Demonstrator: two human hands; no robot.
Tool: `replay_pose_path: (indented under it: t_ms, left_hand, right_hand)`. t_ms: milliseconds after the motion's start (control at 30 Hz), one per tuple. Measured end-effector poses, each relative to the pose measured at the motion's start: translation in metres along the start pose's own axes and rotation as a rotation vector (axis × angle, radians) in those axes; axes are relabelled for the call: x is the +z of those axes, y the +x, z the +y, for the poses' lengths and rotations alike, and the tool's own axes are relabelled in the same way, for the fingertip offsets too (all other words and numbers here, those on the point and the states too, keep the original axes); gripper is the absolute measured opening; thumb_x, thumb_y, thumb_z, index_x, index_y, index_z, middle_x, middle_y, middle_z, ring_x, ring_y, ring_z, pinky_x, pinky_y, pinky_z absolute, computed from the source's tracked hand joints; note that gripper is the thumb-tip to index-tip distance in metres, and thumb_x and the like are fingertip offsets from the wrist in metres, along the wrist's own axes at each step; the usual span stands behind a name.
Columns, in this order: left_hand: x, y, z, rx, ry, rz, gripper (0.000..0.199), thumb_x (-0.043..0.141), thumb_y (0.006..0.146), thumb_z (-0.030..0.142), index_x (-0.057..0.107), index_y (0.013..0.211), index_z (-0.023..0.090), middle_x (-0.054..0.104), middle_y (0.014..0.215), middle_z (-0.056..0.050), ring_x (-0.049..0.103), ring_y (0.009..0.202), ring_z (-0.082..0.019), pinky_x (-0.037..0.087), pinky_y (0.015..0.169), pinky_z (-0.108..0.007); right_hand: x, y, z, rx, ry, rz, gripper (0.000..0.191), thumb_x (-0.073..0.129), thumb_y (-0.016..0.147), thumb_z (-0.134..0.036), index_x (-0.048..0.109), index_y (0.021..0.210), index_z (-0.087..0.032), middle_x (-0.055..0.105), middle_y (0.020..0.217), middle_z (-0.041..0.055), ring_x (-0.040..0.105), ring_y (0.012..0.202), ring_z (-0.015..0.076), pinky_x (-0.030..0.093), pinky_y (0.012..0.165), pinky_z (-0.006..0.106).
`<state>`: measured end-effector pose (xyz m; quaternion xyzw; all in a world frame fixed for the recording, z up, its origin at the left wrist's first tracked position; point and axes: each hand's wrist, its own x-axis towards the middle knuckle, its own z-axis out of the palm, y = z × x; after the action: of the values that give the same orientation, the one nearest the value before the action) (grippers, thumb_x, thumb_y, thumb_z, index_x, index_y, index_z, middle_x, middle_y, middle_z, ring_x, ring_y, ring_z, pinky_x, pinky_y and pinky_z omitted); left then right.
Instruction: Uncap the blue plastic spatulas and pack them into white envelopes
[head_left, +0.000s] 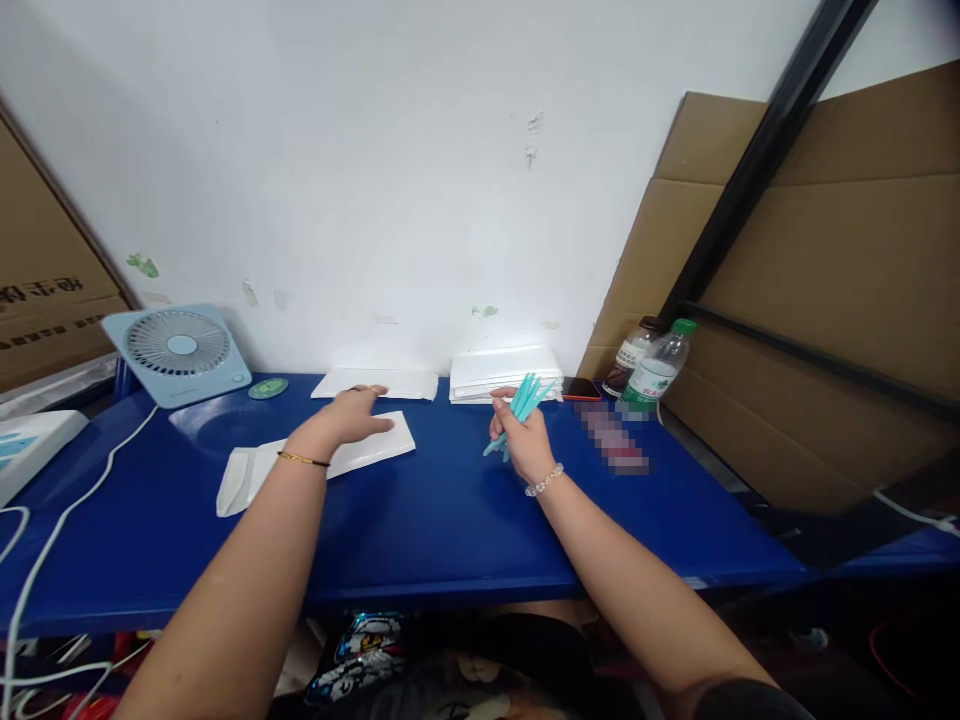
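My right hand (521, 435) is closed around a bunch of slim turquoise sticks (529, 395). Their upper ends fan out above the fist and the lower ends poke out below it; their exact kind is unclear. My left hand (349, 415) reaches over a long white paper sleeve (386, 440) lying slantwise on the blue table, its fingers stretched and thumb apart. Whether those fingers touch the sleeve I cannot tell. Just behind them lies another flat white sleeve (409, 384), partly hidden by the hand. A stack of white sleeves (502, 372) sits behind my right hand.
A light blue fan (180, 350) stands at the left of the blue table (442, 530), its white cable (101, 475) trailing forward. Near it lies a green disc (268, 388). At right are a phone (581, 388), a brown-capped bottle (630, 358) and a green-capped bottle (662, 365).
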<state>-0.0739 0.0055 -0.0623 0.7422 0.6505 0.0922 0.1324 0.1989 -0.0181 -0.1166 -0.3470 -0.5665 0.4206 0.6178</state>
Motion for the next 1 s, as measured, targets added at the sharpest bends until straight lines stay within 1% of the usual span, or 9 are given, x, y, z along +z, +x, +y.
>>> replay_pose_path:
  t_ms: [67,200,300,400,533,633,800,900,1000]
  left_hand:
    - [-0.002,0.01,-0.035,-0.2,0.107,-0.123,0.081,0.065,0.061,0.046,0.044,0.134,0.016,0.045,0.14,-0.017,0.044,0.125,-0.036,0.042,0.095,-0.041]
    - [0.001,0.02,-0.066,-0.242,0.113,-0.213,0.071,0.072,0.05,0.043,0.059,0.116,0.019,0.06,0.124,-0.016,0.058,0.108,-0.036,0.048,0.081,-0.038]
    - [0.007,0.019,-0.059,-0.33,0.044,-0.232,0.075,0.073,0.051,0.046,0.056,0.118,0.015,0.062,0.117,-0.019,0.064,0.09,-0.034,0.05,0.065,-0.036]
    - [0.015,0.012,-0.037,-0.441,-0.118,-0.245,0.09,0.067,0.064,0.044,0.032,0.136,0.005,0.068,0.097,-0.024,0.067,0.066,-0.03,0.048,0.051,-0.034]
    - [0.018,-0.001,-0.009,-0.528,-0.205,-0.277,0.094,0.045,0.082,0.054,0.006,0.143,-0.006,0.07,0.072,-0.022,0.067,0.058,-0.031,0.049,0.05,-0.035]
    - [0.007,-0.009,0.0,-0.333,0.0,-0.193,0.103,0.05,0.071,0.068,0.018,0.145,0.003,0.07,0.093,-0.023,0.067,0.084,-0.037,0.05,0.068,-0.042]
    - [0.011,-0.001,0.019,0.414,0.108,-0.143,0.126,0.078,0.038,0.059,0.022,0.147,0.026,0.032,0.149,-0.012,0.027,0.136,-0.036,0.032,0.104,-0.042]
    - [0.035,0.013,0.034,0.497,0.116,-0.201,0.128,0.078,0.039,0.06,0.019,0.147,0.026,0.028,0.151,-0.013,0.018,0.139,-0.038,0.022,0.108,-0.049]
    - [0.053,0.019,0.041,0.432,0.074,-0.214,0.127,0.076,0.045,0.059,0.014,0.148,0.019,0.036,0.145,-0.019,0.03,0.133,-0.038,0.031,0.103,-0.047]
  right_hand:
    - [-0.003,0.002,0.007,0.039,-0.033,-0.01,0.033,0.058,0.081,-0.046,0.057,0.098,-0.017,0.046,0.05,-0.0069,0.048,0.044,0.01,0.041,0.046,0.021]
    - [0.0,0.0,0.023,0.133,-0.164,-0.143,0.034,0.058,0.079,-0.046,0.06,0.092,-0.015,0.049,0.051,-0.005,0.05,0.045,0.0108,0.043,0.045,0.022]
    - [0.0,-0.002,0.027,0.148,-0.219,-0.189,0.033,0.055,0.081,-0.045,0.059,0.096,-0.016,0.049,0.051,-0.0054,0.051,0.044,0.011,0.043,0.044,0.021]
    - [-0.008,0.001,0.023,0.163,-0.319,-0.217,0.031,0.054,0.081,-0.042,0.06,0.098,-0.017,0.049,0.049,-0.0062,0.05,0.042,0.0108,0.044,0.044,0.021]
    - [-0.027,0.007,0.01,0.175,-0.507,-0.281,0.025,0.055,0.081,-0.037,0.061,0.097,-0.018,0.05,0.048,-0.0064,0.052,0.041,0.0108,0.045,0.046,0.022]
    - [-0.043,0.011,-0.007,0.179,-0.603,-0.398,0.024,0.054,0.081,-0.035,0.06,0.096,-0.017,0.05,0.05,-0.0059,0.052,0.043,0.0108,0.045,0.047,0.022]
    - [-0.056,0.016,-0.031,0.234,-0.665,-0.663,0.021,0.056,0.08,-0.036,0.057,0.089,-0.017,0.052,0.056,-0.0042,0.052,0.044,0.0104,0.045,0.045,0.021]
    - [-0.056,0.02,-0.032,0.289,-0.732,-0.84,0.02,0.061,0.077,-0.034,0.053,0.086,-0.018,0.056,0.062,-0.0034,0.054,0.046,0.0109,0.046,0.046,0.022]
    - [-0.057,0.026,-0.024,0.372,-0.797,-0.968,0.021,0.063,0.075,-0.033,0.051,0.085,-0.018,0.057,0.063,-0.0029,0.056,0.046,0.0116,0.046,0.044,0.021]
